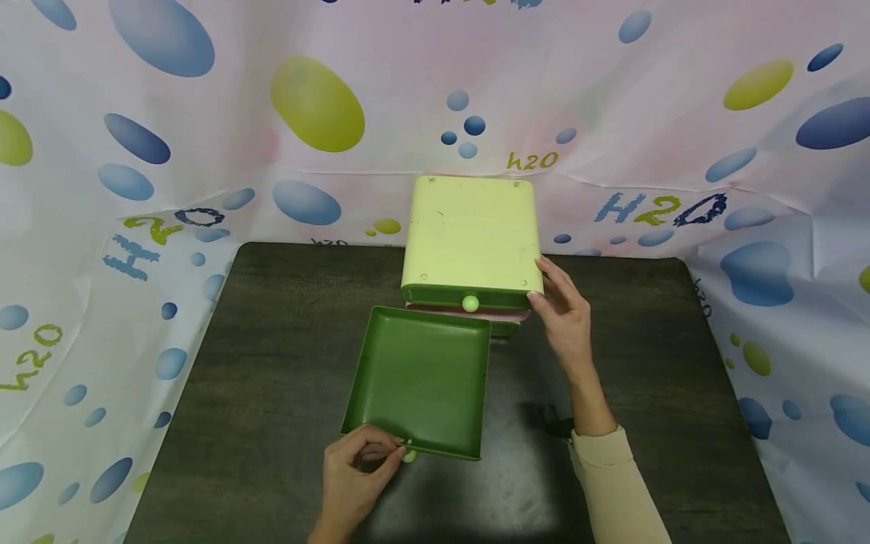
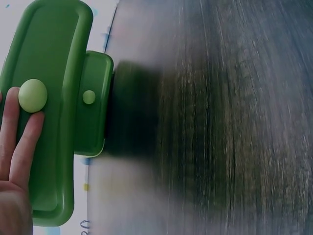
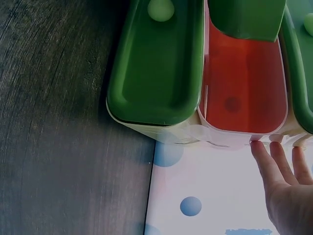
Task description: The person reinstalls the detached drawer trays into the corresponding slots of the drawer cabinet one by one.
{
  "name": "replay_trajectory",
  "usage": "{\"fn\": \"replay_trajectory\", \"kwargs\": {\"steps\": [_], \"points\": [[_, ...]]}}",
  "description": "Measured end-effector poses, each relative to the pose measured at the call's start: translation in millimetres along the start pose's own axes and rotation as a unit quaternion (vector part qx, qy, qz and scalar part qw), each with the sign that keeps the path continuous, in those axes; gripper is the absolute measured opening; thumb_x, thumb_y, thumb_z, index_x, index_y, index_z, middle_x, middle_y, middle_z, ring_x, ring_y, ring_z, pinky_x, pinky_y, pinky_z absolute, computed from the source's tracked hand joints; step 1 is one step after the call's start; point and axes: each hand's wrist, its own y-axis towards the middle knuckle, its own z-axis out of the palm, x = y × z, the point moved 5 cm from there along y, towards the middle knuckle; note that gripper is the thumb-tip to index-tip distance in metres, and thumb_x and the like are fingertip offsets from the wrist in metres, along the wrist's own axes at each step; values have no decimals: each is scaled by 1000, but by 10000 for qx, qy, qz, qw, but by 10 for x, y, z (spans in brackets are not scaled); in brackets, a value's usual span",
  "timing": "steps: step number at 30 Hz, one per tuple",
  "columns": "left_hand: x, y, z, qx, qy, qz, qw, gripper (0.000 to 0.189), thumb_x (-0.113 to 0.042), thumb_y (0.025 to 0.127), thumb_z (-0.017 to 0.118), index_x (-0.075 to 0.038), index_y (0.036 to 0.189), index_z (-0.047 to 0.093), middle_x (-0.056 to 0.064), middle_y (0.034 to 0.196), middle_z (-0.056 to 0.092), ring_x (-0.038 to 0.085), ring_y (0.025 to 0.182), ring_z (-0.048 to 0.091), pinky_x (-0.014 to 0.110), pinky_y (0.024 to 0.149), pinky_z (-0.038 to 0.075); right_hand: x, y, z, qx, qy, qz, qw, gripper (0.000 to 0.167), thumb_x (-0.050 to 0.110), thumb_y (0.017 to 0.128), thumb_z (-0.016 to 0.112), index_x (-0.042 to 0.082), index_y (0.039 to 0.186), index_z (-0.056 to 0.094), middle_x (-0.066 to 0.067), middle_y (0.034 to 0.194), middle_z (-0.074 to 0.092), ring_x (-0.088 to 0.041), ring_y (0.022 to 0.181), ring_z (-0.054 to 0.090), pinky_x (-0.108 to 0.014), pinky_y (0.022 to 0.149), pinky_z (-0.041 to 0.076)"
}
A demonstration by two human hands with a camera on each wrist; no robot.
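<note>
A small drawer unit [image 1: 472, 234] with a pale yellow-green top stands at the back of the table. My left hand [image 1: 360, 468] holds a green drawer [image 1: 421, 378] by its front, with fingers around the round light-green knob [image 2: 33, 96]. That drawer is pulled out, bare inside, its back end near the unit's front. Behind it gapes the middle compartment [image 3: 244, 88], reddish inside. My right hand [image 1: 567, 317] rests on the unit's right side, thumb at the front corner, fingers [image 3: 269, 166] extended against the wall. The top drawer [image 1: 435, 295] and bottom drawer [image 3: 156, 73] are closed.
The dark wood-grain table [image 1: 272, 378] spreads to both sides of the unit. A white sheet [image 1: 381, 91] with blue and green spots hangs behind and along both sides. Something dark [image 1: 557, 423] is at my right wrist.
</note>
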Motion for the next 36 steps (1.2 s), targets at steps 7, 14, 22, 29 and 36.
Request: {"fn": "replay_trajectory", "kwargs": {"steps": [7,14,22,29,36], "points": [[8,22,61,76,146,156,9997,27,25,73,72,3,89,70,18,80,68,23,68,72,27,60,59,11,5,-27,-44,43,71,10000,48,-8,93,63,-2,140,55,-17,147,49,-24,124,57,-26,94,52],[-3,27,177,141,184,340,9992,27,24,71,75,2,87,73,15,77,68,20,66,71,26,59,59,21,25,-39,-27,325,6,9995,47,-6,92,66,-5,138,55,-21,145,49,-34,126,55,-26,91,54],[-57,37,282,38,375,412,9984,30,26,67,76,2,86,72,14,78,69,20,65,71,25,57,58,3,32,-16,7,498,48,9987,48,-13,91,63,-5,137,56,-19,145,50,-32,126,55,-28,92,54],[-104,40,342,95,631,204,9978,26,22,70,77,1,85,72,13,78,70,19,67,71,24,59,58,15,36,-30,-19,462,98,9989,47,-13,90,64,-5,136,57,-19,144,51,-35,125,55,-28,90,55],[-131,29,391,150,779,131,9968,26,21,70,78,0,85,72,10,79,70,19,67,71,22,61,58,10,45,-36,3,511,126,9986,47,-14,90,64,-7,135,57,-20,144,50,-33,125,55,-29,91,55]]}}
